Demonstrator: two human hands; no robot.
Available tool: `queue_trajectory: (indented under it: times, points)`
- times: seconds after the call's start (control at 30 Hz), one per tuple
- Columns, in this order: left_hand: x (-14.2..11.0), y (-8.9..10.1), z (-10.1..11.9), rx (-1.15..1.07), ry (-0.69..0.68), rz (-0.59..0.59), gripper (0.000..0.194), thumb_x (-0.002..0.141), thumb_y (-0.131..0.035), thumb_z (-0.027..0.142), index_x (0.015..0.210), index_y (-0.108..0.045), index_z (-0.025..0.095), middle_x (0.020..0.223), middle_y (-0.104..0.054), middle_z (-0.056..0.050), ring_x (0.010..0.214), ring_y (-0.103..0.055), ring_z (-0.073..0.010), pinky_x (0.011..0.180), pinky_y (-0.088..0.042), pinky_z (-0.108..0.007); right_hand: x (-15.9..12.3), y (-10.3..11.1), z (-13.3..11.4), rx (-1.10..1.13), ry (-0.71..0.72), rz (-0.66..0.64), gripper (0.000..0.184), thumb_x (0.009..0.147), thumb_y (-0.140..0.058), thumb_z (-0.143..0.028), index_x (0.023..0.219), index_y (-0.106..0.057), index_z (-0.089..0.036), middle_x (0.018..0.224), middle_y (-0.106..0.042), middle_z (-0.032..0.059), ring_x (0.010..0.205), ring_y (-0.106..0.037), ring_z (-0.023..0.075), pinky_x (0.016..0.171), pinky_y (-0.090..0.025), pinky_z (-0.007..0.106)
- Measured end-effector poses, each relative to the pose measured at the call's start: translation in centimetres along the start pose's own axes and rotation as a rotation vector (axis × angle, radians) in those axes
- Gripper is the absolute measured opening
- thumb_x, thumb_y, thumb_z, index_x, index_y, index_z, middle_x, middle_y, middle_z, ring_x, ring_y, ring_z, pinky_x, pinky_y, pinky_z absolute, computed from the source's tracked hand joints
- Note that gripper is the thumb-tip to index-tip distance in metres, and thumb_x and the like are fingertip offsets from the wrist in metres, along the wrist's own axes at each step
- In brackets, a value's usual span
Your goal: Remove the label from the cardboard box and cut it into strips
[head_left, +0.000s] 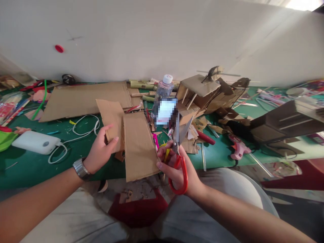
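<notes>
My left hand (pixel 101 148) pinches a piece of brown cardboard (pixel 112 118) by its lower edge, thumb on top. A second cardboard strip (pixel 139 148) lies just to its right, reaching down over the table's front edge toward my lap. My right hand (pixel 177 168) grips red-handled scissors (pixel 180 158), fingers through the loops, blades parted and pointing up. The right hand's fingertips also touch the strip's right edge. A wristwatch (pixel 81 167) sits on my left wrist.
A green table (pixel 30 165) is littered with cardboard scraps. A large cardboard sheet (pixel 83 98) lies at the back left, and a white power bank (pixel 35 142) with its cable at left. A water bottle (pixel 163 91), a cardboard model (pixel 202 91) and a pink glue gun (pixel 238 150) stand right of centre.
</notes>
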State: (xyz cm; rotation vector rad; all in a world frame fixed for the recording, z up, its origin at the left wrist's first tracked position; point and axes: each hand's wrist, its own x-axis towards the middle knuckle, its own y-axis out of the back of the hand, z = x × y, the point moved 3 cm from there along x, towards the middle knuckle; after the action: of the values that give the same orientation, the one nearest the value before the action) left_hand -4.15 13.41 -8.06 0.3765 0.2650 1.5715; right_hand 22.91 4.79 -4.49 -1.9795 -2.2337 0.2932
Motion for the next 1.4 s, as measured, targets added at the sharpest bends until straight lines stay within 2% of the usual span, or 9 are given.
queue_trajectory:
  times: [0.13, 0.33, 0.5, 0.73, 0.93, 1.07, 1.23, 1.33, 1.4]
  points:
    - [0.0, 0.2, 0.6, 0.063, -0.027, 0.016, 0.059, 0.092, -0.070, 0.038, 0.145, -0.051, 0.021, 0.152, -0.055, -0.015, 0.147, -0.048, -0.0348, 0.128, -0.029, -0.055, -0.4, -0.2, 0.0, 0.008, -0.001, -0.045, 0.035, 0.089, -0.079, -0.021, 0.110, -0.051, -0.028, 0.104, -0.060, 0.0000, 0.091, -0.058, 0.0139, 0.079, -0.048, 0.029]
    - [-0.9, -0.1, 1.6, -0.156, -0.070, -0.022, 0.057, 0.095, -0.068, 0.034, 0.147, -0.048, 0.026, 0.178, -0.018, -0.011, 0.167, -0.003, -0.0286, 0.135, -0.008, -0.051, -0.5, -0.1, 0.0, 0.035, 0.040, -0.041, 0.034, 0.091, -0.078, -0.020, 0.111, -0.052, -0.028, 0.103, -0.061, -0.0005, 0.093, -0.058, 0.0137, 0.080, -0.049, 0.027]
    - [-1.8, -0.4, 1.9, -0.335, -0.065, -0.073, 0.060, 0.097, -0.068, 0.040, 0.151, -0.046, 0.026, 0.171, -0.037, -0.014, 0.162, -0.028, -0.0317, 0.134, -0.019, -0.052, -0.3, -0.1, -0.1, 0.036, 0.119, -0.039, 0.033, 0.094, -0.076, -0.019, 0.113, -0.052, -0.030, 0.104, -0.060, -0.0012, 0.091, -0.059, 0.0118, 0.079, -0.050, 0.025]
    - [-3.9, -1.9, 3.0, -0.668, 0.278, -0.344, 0.078, 0.094, -0.073, 0.051, 0.159, -0.038, 0.022, 0.142, -0.068, -0.018, 0.131, -0.065, -0.0369, 0.105, -0.057, -0.049, -0.7, -0.1, 0.1, -0.037, 0.145, -0.032, 0.033, 0.095, -0.074, -0.019, 0.115, -0.052, -0.032, 0.106, -0.061, -0.0011, 0.093, -0.060, 0.0123, 0.081, -0.052, 0.026]
    - [-5.5, -2.7, 3.6, -0.701, 0.378, -0.467, 0.053, 0.087, -0.083, 0.047, 0.130, -0.070, 0.019, 0.133, -0.075, -0.014, 0.126, -0.069, -0.0347, 0.108, -0.056, -0.048, -0.9, -0.4, 0.2, -0.081, 0.181, -0.033, 0.031, 0.096, -0.072, -0.018, 0.115, -0.052, -0.031, 0.107, -0.060, 0.0002, 0.099, -0.061, 0.0140, 0.087, -0.053, 0.029]
    - [-6.3, -2.9, 3.3, -0.668, 0.455, -0.570, 0.045, 0.082, -0.087, 0.050, 0.112, -0.079, 0.017, 0.117, -0.081, -0.013, 0.108, -0.076, -0.0332, 0.101, -0.060, -0.048, -0.9, -0.6, 0.2, -0.093, 0.174, -0.030, 0.032, 0.096, -0.073, -0.019, 0.116, -0.052, -0.032, 0.106, -0.060, -0.0003, 0.100, -0.061, 0.0142, 0.088, -0.052, 0.029]
    - [-5.6, -2.7, 3.4, -0.728, 0.480, -0.398, 0.040, 0.080, -0.089, 0.042, 0.108, -0.077, 0.016, 0.108, -0.082, -0.011, 0.086, -0.079, -0.0258, 0.073, -0.066, -0.034, -0.5, -0.5, 0.5, -0.084, 0.078, -0.084, 0.032, 0.094, -0.078, -0.026, 0.114, -0.053, -0.029, 0.107, -0.059, 0.0000, 0.097, -0.060, 0.0141, 0.087, -0.052, 0.030]
    - [-4.5, -2.2, 3.6, -0.757, 0.494, -0.235, 0.048, 0.070, -0.094, 0.041, 0.104, -0.073, 0.014, 0.095, -0.081, -0.010, 0.058, -0.071, -0.0190, 0.043, -0.055, -0.025, -0.3, -0.3, 1.0, -0.053, -0.016, -0.114, 0.036, 0.095, -0.077, -0.030, 0.120, -0.052, -0.029, 0.108, -0.059, 0.0005, 0.097, -0.061, 0.0138, 0.087, -0.052, 0.029]
    - [-3.9, -1.8, 3.6, -0.770, 0.491, -0.145, 0.050, 0.067, -0.094, 0.040, 0.102, -0.071, 0.014, 0.089, -0.079, -0.007, 0.052, -0.067, -0.0173, 0.036, -0.050, -0.024, -0.2, -0.3, 1.3, -0.073, -0.077, -0.140, 0.037, 0.095, -0.077, -0.034, 0.121, -0.052, -0.028, 0.108, -0.059, 0.0012, 0.093, -0.061, 0.0132, 0.082, -0.053, 0.028]
